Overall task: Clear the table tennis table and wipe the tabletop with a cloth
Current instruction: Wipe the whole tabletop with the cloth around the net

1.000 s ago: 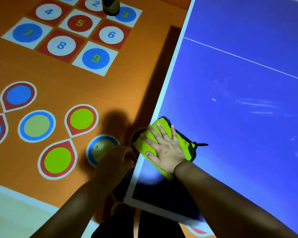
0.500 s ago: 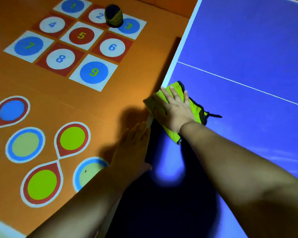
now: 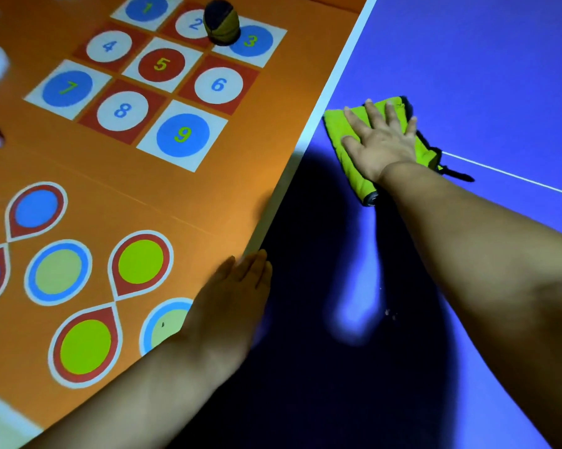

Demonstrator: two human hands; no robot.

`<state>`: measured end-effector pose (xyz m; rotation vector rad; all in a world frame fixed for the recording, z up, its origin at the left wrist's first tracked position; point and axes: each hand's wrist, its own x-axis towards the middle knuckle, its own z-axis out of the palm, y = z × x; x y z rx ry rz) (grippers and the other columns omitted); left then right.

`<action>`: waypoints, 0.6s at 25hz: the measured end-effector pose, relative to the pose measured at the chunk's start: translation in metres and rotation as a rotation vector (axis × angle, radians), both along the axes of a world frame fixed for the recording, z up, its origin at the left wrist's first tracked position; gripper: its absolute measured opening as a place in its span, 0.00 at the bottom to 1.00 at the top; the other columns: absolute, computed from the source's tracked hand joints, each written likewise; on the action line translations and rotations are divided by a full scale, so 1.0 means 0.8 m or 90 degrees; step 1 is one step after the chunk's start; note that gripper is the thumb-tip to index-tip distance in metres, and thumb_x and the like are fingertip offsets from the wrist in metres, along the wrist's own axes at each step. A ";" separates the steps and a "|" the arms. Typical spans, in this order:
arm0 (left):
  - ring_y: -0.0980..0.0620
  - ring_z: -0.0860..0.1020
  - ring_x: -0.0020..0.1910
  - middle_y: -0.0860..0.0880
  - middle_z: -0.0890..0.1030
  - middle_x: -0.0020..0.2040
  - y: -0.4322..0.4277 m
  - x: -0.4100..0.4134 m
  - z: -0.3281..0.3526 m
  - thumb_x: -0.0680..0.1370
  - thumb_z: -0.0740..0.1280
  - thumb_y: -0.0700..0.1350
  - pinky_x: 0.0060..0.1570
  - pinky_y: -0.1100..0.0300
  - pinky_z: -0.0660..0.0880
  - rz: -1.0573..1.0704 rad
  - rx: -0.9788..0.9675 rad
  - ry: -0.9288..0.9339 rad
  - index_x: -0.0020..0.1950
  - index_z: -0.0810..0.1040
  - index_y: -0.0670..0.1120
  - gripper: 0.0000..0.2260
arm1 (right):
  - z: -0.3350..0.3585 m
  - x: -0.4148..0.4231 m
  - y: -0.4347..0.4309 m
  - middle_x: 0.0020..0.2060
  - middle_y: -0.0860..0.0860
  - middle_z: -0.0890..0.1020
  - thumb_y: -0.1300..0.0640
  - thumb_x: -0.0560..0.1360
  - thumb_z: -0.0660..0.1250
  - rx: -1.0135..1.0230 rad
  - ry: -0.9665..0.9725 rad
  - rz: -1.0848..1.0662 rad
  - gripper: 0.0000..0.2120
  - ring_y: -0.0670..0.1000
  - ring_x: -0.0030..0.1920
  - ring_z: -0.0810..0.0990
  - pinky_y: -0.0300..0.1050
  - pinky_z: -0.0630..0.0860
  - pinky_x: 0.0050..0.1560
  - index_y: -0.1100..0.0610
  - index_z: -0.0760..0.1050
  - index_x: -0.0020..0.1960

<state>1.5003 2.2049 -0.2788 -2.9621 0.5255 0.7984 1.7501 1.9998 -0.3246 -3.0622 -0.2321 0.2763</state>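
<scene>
We are mid-wipe: right hand (image 3: 381,147) flat on the cloth (image 3: 344,137), left hand (image 3: 231,303) open, seemingly bracing the worktop (image 3: 499,76) edge; next, sweep toward three o'clock.

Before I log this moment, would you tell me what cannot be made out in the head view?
- Cloth: its middle is covered by the right hand.
- Tabletop near the person: dark shadow hides whether it is clean.
- Left hand: blurred, so contact with the table edge is unclear.
- Ball on the floor mat: too small to identify.
- White shapes at the left edge: blurred and cut off.
</scene>
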 end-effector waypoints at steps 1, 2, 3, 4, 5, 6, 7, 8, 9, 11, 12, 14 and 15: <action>0.47 0.40 0.76 0.43 0.38 0.76 0.001 -0.001 -0.002 0.79 0.60 0.45 0.72 0.55 0.38 -0.008 0.008 -0.006 0.76 0.38 0.43 0.35 | -0.001 -0.004 -0.007 0.78 0.46 0.48 0.37 0.78 0.47 -0.003 0.008 -0.032 0.27 0.56 0.77 0.40 0.68 0.39 0.71 0.36 0.48 0.76; 0.47 0.39 0.76 0.44 0.38 0.76 0.003 -0.003 -0.003 0.79 0.61 0.47 0.72 0.55 0.38 -0.015 0.015 -0.011 0.76 0.38 0.43 0.37 | -0.001 -0.011 -0.011 0.78 0.46 0.47 0.36 0.78 0.47 -0.004 0.015 -0.055 0.28 0.57 0.77 0.39 0.70 0.39 0.70 0.36 0.47 0.76; 0.48 0.39 0.76 0.44 0.37 0.76 0.004 -0.004 -0.004 0.78 0.62 0.49 0.72 0.55 0.38 -0.020 0.018 -0.017 0.76 0.37 0.43 0.38 | 0.000 -0.019 -0.014 0.78 0.46 0.46 0.35 0.77 0.47 -0.004 0.019 -0.067 0.28 0.57 0.77 0.38 0.70 0.39 0.70 0.36 0.47 0.76; 0.48 0.39 0.76 0.44 0.37 0.76 0.004 -0.006 -0.004 0.78 0.62 0.51 0.72 0.55 0.39 -0.025 0.022 -0.022 0.76 0.37 0.43 0.39 | 0.001 -0.029 -0.016 0.78 0.46 0.46 0.35 0.77 0.47 -0.001 0.021 -0.072 0.29 0.57 0.77 0.38 0.70 0.40 0.70 0.36 0.47 0.76; 0.49 0.39 0.76 0.45 0.37 0.77 0.004 -0.008 -0.002 0.77 0.63 0.52 0.72 0.55 0.39 -0.030 0.029 -0.028 0.76 0.37 0.43 0.40 | 0.003 -0.041 -0.017 0.78 0.46 0.46 0.35 0.77 0.47 0.004 0.024 -0.071 0.29 0.57 0.77 0.38 0.70 0.41 0.71 0.36 0.47 0.76; 0.50 0.39 0.76 0.45 0.38 0.77 0.005 -0.009 -0.001 0.76 0.63 0.53 0.72 0.55 0.40 -0.032 0.035 -0.033 0.76 0.37 0.44 0.41 | 0.006 -0.055 -0.018 0.78 0.47 0.46 0.34 0.77 0.46 0.007 0.027 -0.067 0.29 0.57 0.77 0.39 0.69 0.41 0.71 0.36 0.47 0.76; 0.50 0.40 0.76 0.45 0.39 0.77 0.006 -0.009 -0.001 0.75 0.64 0.53 0.72 0.55 0.41 -0.029 0.038 -0.037 0.76 0.38 0.44 0.42 | 0.007 -0.070 -0.019 0.78 0.47 0.46 0.34 0.78 0.46 0.007 0.029 -0.060 0.28 0.57 0.77 0.39 0.69 0.42 0.72 0.37 0.47 0.77; 0.50 0.41 0.76 0.46 0.40 0.77 0.007 -0.008 -0.002 0.74 0.66 0.54 0.73 0.55 0.42 -0.024 0.042 -0.038 0.76 0.39 0.44 0.44 | 0.007 -0.087 -0.018 0.78 0.47 0.45 0.34 0.78 0.46 0.005 0.029 -0.051 0.28 0.57 0.77 0.38 0.68 0.42 0.72 0.37 0.47 0.77; 0.50 0.43 0.76 0.46 0.41 0.77 0.007 -0.006 -0.001 0.72 0.68 0.55 0.73 0.55 0.43 -0.022 0.044 -0.038 0.77 0.40 0.44 0.45 | 0.007 -0.110 -0.017 0.78 0.47 0.45 0.34 0.78 0.46 0.001 0.027 -0.042 0.28 0.57 0.77 0.38 0.68 0.42 0.72 0.37 0.46 0.77; 0.49 0.45 0.76 0.45 0.44 0.77 0.007 -0.007 0.000 0.69 0.71 0.56 0.73 0.54 0.45 -0.008 0.051 -0.043 0.77 0.43 0.44 0.48 | 0.009 -0.162 -0.012 0.78 0.47 0.45 0.34 0.78 0.45 -0.012 0.022 -0.011 0.28 0.58 0.77 0.39 0.68 0.43 0.72 0.37 0.45 0.77; 0.48 0.46 0.76 0.45 0.45 0.77 0.008 -0.012 0.003 0.69 0.72 0.57 0.73 0.53 0.45 0.002 0.056 -0.063 0.77 0.44 0.44 0.48 | 0.011 -0.189 -0.007 0.78 0.48 0.44 0.34 0.78 0.45 -0.022 0.017 0.006 0.28 0.59 0.77 0.39 0.68 0.43 0.72 0.37 0.44 0.76; 0.45 0.46 0.76 0.44 0.47 0.77 0.011 -0.033 0.008 0.72 0.69 0.58 0.73 0.51 0.43 0.011 0.065 -0.142 0.77 0.46 0.43 0.45 | 0.014 -0.244 0.002 0.78 0.48 0.44 0.34 0.78 0.45 -0.040 0.017 0.030 0.28 0.59 0.77 0.40 0.68 0.44 0.72 0.37 0.43 0.76; 0.44 0.47 0.76 0.43 0.49 0.77 0.014 -0.048 0.009 0.74 0.67 0.58 0.73 0.51 0.43 0.021 0.060 -0.187 0.77 0.47 0.43 0.42 | 0.014 -0.269 0.006 0.78 0.48 0.43 0.34 0.78 0.45 -0.044 0.022 0.039 0.29 0.59 0.77 0.39 0.68 0.44 0.72 0.36 0.42 0.76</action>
